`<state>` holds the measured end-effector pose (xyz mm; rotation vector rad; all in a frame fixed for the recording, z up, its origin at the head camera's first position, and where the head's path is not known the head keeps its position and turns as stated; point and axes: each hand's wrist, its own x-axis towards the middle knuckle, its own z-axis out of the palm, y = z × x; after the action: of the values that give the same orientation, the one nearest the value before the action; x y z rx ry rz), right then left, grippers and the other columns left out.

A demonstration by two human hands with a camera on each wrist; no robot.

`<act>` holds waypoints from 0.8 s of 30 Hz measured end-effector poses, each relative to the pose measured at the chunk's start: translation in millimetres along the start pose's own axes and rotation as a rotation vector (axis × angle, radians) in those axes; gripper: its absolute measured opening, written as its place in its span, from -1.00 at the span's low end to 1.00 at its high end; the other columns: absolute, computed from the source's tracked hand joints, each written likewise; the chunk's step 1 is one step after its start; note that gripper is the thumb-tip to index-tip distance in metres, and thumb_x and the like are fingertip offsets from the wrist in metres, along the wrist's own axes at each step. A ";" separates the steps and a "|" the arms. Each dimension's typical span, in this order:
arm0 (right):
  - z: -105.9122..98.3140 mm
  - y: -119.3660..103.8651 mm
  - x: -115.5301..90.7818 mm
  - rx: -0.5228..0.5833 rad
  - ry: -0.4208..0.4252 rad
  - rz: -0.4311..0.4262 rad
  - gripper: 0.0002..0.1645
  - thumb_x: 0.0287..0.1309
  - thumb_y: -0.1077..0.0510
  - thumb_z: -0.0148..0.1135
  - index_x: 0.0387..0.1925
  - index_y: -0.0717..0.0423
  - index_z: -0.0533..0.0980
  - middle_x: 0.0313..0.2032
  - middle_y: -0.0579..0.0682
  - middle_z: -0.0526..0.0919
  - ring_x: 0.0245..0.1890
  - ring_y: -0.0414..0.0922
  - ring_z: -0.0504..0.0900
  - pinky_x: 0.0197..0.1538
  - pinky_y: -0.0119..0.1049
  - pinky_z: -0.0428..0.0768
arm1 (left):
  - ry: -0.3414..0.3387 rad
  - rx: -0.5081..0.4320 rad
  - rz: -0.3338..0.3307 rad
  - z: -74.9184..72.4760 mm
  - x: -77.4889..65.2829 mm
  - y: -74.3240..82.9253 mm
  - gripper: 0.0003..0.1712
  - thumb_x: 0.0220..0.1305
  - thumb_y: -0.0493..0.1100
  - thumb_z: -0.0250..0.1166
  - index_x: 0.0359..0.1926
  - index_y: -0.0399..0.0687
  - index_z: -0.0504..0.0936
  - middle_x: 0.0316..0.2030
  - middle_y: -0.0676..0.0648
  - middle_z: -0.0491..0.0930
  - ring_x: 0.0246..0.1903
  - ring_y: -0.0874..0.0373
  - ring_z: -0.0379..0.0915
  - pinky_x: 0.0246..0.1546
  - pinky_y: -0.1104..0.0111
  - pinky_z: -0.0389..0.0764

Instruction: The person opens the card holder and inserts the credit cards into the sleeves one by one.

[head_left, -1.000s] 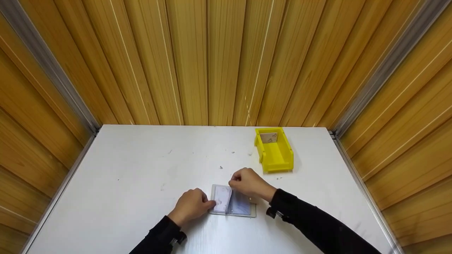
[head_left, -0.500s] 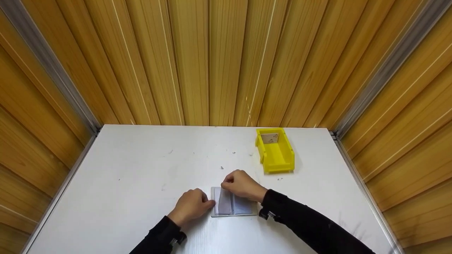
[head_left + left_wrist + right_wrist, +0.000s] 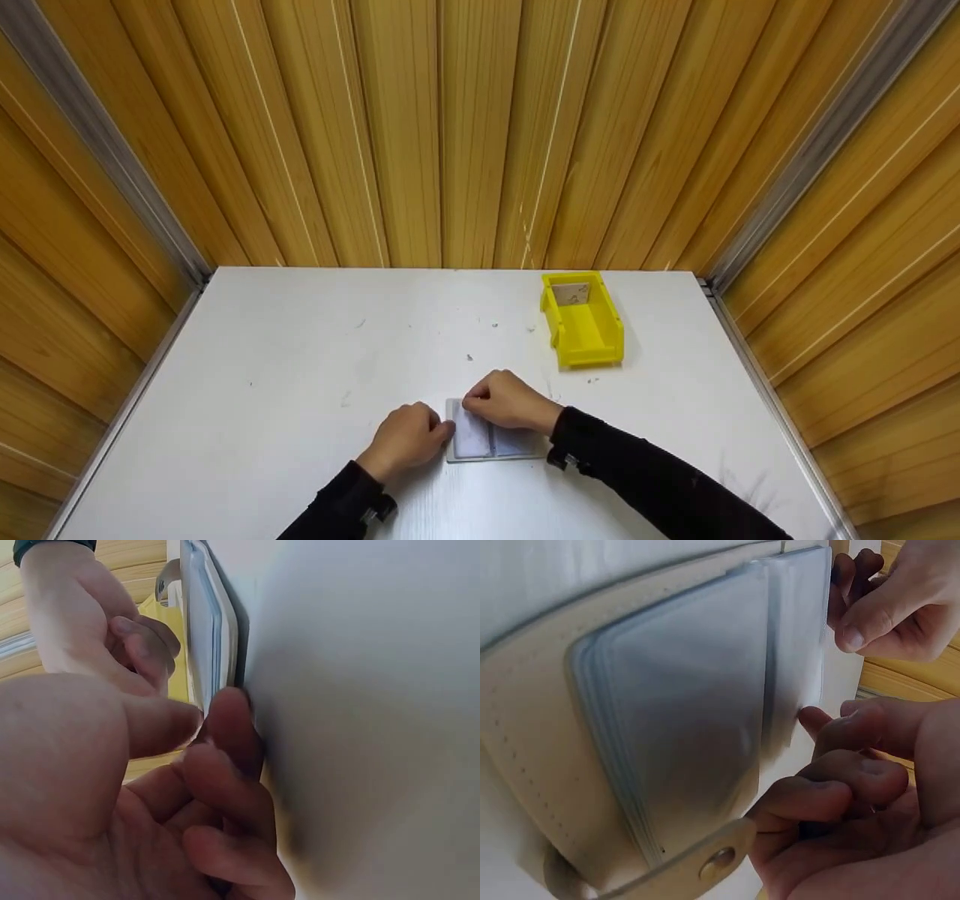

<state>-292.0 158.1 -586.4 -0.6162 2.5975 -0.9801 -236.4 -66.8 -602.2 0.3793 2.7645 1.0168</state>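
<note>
A cream card holder [image 3: 536,701] lies open on the white table, its clear plastic sleeves [image 3: 682,682] spread to both sides of the fold. My left hand [image 3: 409,442] pinches its left edge between thumb and fingers; the left wrist view shows the stacked sleeves [image 3: 201,622] edge-on beyond those fingertips. At the top of the left-hand sleeve [image 3: 471,439], my right hand [image 3: 514,401] pinches the page's edge with thumb and forefinger, the other fingers curled. A strap [image 3: 675,870] with a metal snap sticks out from the holder's cover. Part of the right-hand sleeves is hidden under my right hand.
A yellow bin [image 3: 591,355] stands toward the back right of the table [image 3: 300,337], with a pale speckled piece [image 3: 571,293] against its inner back wall. Small dark marks dot the tabletop. Wood-patterned walls [image 3: 480,135] rise behind and at both sides.
My right hand has carried a sleeve page from the middle over to the left, where it now lies nearly flat on the left side. My left hand stays at the holder's left edge.
</note>
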 end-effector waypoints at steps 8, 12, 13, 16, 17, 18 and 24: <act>-22.0 -8.8 -5.0 -0.001 -0.021 -0.035 -0.74 0.45 0.08 0.33 -0.15 0.10 0.86 -0.29 -0.11 0.85 -0.35 -0.29 0.58 -0.23 -0.40 0.53 | -0.009 -0.004 0.000 0.4 -2.5 -1.5 -0.40 0.39 0.09 0.47 -0.74 0.13 0.45 -0.75 0.21 0.29 -0.65 0.23 0.24 -0.57 0.35 0.19; -53.7 -13.9 -7.1 -0.017 0.009 -0.029 -0.72 0.51 0.07 0.30 -0.12 0.11 0.84 -0.28 -0.08 0.84 -0.37 -0.24 0.58 -0.24 -0.37 0.56 | -0.011 -0.009 0.003 0.0 -2.4 -0.9 -0.39 0.39 0.09 0.48 -0.74 0.14 0.41 -0.75 0.22 0.26 -0.65 0.24 0.21 -0.57 0.35 0.17; -62.3 -14.0 -7.3 -0.023 0.023 -0.023 -0.72 0.52 0.06 0.29 -0.11 0.10 0.84 -0.27 -0.08 0.84 -0.37 -0.23 0.58 -0.24 -0.37 0.57 | -0.012 -0.011 0.002 -0.1 -2.3 -0.8 -0.39 0.39 0.10 0.48 -0.74 0.14 0.40 -0.75 0.22 0.25 -0.65 0.24 0.20 -0.57 0.35 0.17; -87.5 -13.2 -8.4 -0.043 0.068 0.027 -0.73 0.56 0.03 0.29 -0.06 0.04 0.83 -0.25 -0.07 0.81 -0.35 -0.19 0.59 -0.23 -0.35 0.59 | -0.024 -0.013 -0.011 -0.5 -2.4 -0.4 -0.39 0.39 0.11 0.48 -0.74 0.15 0.41 -0.75 0.22 0.26 -0.65 0.24 0.20 -0.56 0.36 0.17; -95.0 -11.5 -8.3 -0.053 0.084 0.044 -0.74 0.56 0.03 0.29 -0.04 0.03 0.83 -0.25 -0.07 0.81 -0.34 -0.18 0.59 -0.22 -0.35 0.59 | -0.028 -0.013 -0.016 -0.1 -2.7 -0.6 -0.40 0.38 0.11 0.49 -0.73 0.15 0.42 -0.75 0.22 0.26 -0.64 0.24 0.21 -0.55 0.35 0.18; -102.6 -10.2 -8.3 -0.063 0.098 0.060 -0.73 0.57 0.03 0.29 -0.03 0.04 0.83 -0.24 -0.06 0.80 -0.34 -0.17 0.59 -0.22 -0.34 0.59 | -0.032 -0.011 -0.020 0.1 -3.1 -0.6 -0.40 0.38 0.11 0.49 -0.73 0.15 0.43 -0.75 0.21 0.27 -0.64 0.24 0.21 -0.55 0.35 0.19; -149.5 -3.0 -4.2 -0.189 0.193 0.081 -0.70 0.55 0.07 0.27 -0.01 0.15 0.82 -0.20 0.05 0.81 -0.40 -0.13 0.58 -0.28 -0.31 0.58 | -0.037 0.004 -0.029 1.6 -4.1 0.4 -0.41 0.37 0.13 0.49 -0.72 0.14 0.45 -0.74 0.21 0.29 -0.62 0.22 0.25 -0.53 0.35 0.23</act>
<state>-349.5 240.7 -475.6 -0.4763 2.8841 -0.8116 -232.1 -66.7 -602.8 0.3544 2.7311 0.9879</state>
